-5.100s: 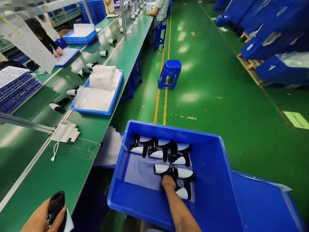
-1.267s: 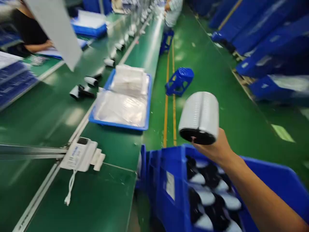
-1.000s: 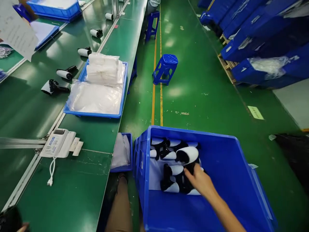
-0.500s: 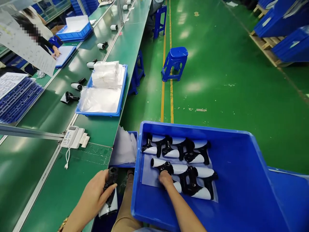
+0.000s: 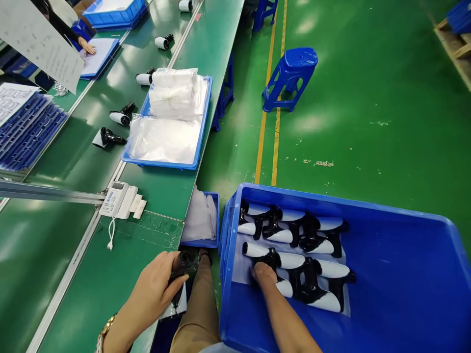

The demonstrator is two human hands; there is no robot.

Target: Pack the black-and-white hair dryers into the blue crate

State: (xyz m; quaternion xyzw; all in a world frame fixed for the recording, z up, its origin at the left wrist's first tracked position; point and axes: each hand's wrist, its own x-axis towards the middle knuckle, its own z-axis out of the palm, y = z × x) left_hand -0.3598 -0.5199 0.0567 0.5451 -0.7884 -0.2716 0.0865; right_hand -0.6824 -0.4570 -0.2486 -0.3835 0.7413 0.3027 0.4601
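Observation:
My left hand (image 5: 158, 284) is closed round the black handle of a white-and-black hair dryer (image 5: 178, 299), held beside the bench edge with its white body hanging down. Inside a large blue bin (image 5: 342, 203), my right hand (image 5: 265, 274) is curled at the left end of the nearer row, on a hair dryer (image 5: 284, 288); its fingertips are hidden. More hair dryers (image 5: 324, 269) lie interlocked in two rows on a translucent sheet (image 5: 241, 272) on the bin floor.
On the green bench (image 5: 158, 184) stand a blue tray of clear bags (image 5: 165, 139) and a white device (image 5: 116, 198) on a metal bar. Hair dryers (image 5: 108, 138) lie behind the tray. A blue stool (image 5: 294, 73) stands on the floor. Across the bench is a co-worker's hand (image 5: 87, 46).
The view has shifted, so the bench items and bin sit differently in it. My left hand still holds its hair dryer; my right hand stays at the same spot in the bin.

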